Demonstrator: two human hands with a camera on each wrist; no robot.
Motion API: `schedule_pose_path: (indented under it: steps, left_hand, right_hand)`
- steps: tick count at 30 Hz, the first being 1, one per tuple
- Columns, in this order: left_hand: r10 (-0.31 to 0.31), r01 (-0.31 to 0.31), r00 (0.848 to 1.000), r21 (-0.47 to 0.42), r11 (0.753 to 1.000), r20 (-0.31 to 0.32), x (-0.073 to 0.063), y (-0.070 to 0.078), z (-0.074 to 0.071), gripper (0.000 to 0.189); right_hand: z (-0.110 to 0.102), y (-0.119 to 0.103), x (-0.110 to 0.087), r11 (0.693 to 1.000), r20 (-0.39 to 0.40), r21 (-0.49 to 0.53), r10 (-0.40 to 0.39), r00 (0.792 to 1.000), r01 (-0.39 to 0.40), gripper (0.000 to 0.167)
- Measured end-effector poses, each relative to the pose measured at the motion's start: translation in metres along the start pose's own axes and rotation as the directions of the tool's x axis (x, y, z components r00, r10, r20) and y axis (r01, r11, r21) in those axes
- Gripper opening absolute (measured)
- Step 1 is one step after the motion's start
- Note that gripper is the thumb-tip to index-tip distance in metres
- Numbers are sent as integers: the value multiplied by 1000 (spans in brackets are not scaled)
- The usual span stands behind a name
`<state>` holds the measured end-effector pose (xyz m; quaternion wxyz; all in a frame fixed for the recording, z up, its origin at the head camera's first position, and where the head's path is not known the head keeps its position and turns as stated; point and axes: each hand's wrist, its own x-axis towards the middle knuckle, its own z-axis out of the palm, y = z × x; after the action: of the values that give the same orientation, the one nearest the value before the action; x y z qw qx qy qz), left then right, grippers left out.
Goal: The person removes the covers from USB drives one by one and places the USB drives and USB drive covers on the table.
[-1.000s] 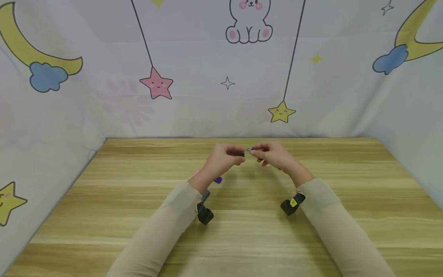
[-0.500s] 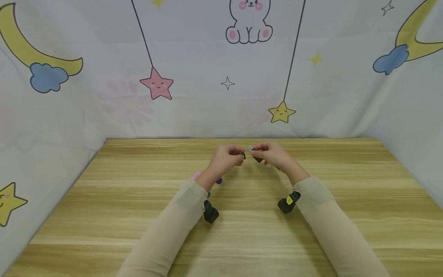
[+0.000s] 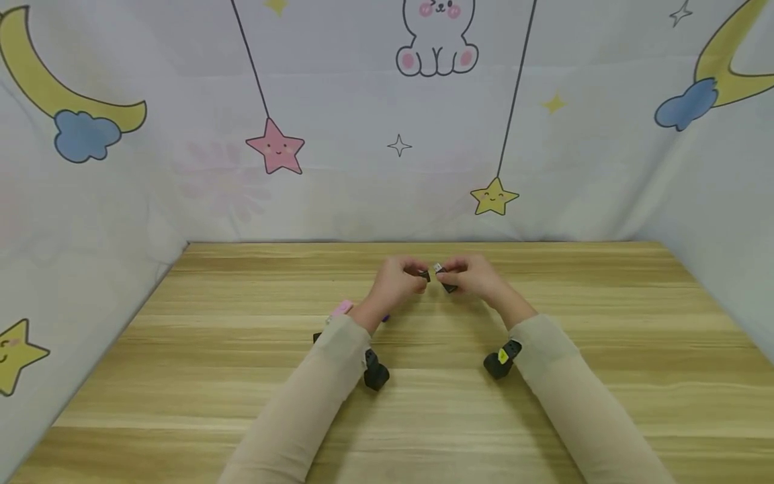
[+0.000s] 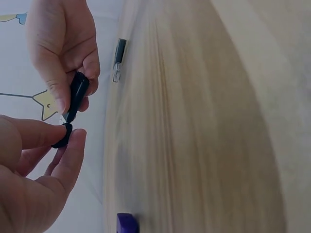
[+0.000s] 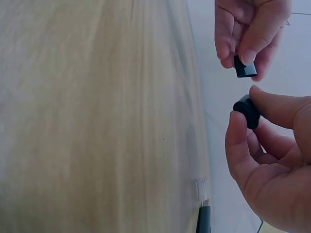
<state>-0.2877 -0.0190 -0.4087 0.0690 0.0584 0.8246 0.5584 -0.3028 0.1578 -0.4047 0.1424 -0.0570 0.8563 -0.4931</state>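
Near the far side of the table, my left hand (image 3: 396,282) pinches a small black cap (image 5: 245,68) between thumb and fingers. Facing it, my right hand (image 3: 476,277) grips a black USB flash drive (image 3: 449,288), its silver plug (image 3: 439,267) bared and pointing up and left in the head view. A narrow gap separates cap and drive in the head view. The left wrist view has the drive (image 4: 78,92) close above the cap (image 4: 63,137), the plug mostly hidden. In the right wrist view the cap's open end faces the drive (image 5: 249,112).
A dark stick with a clear end (image 4: 119,56) lies on the wooden table (image 3: 435,417), beyond the hands in the left wrist view. Beside the left forearm are a pink stick (image 3: 341,308), a mostly hidden purple piece (image 4: 127,223) and a black piece (image 3: 317,337). A printed cloth hangs behind.
Both hands have come slightly lower and nearer the body. The drive has turned in the right hand, more of its body now showing. The left forearm has shifted right, uncovering the pink stick.
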Motion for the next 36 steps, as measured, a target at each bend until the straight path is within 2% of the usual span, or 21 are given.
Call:
schedule_pose_path:
  steps: [4,11,17,20,28,36]
  left_hand:
    - [-9,9,1000,26,1000,-4,1,-1,2,26]
    - [-11,11,1000,12,1000,-28,0,-4,7,23]
    - [-31,31,999,-2,1000,-27,1,-6,9,20]
    - [-44,44,999,1,999,-25,2,-7,9,20]
    - [-49,53,998,88,995,-42,7,-10,8,19]
    - [-49,52,998,123,991,-30,11,-11,9,18]
  right_hand:
    - [2,1,0,1000,17,12,10,1000,-10,28]
    - [3,5,0,999,49,40,27,998,-29,35]
    - [3,7,-2,1000,57,-19,4,998,-3,36]
    - [3,6,-2,999,52,-49,17,999,-14,37]
    - [2,4,-1,997,36,-75,39,999,-37,36]
    - [3,8,1,997,30,-75,37,999,-35,35]
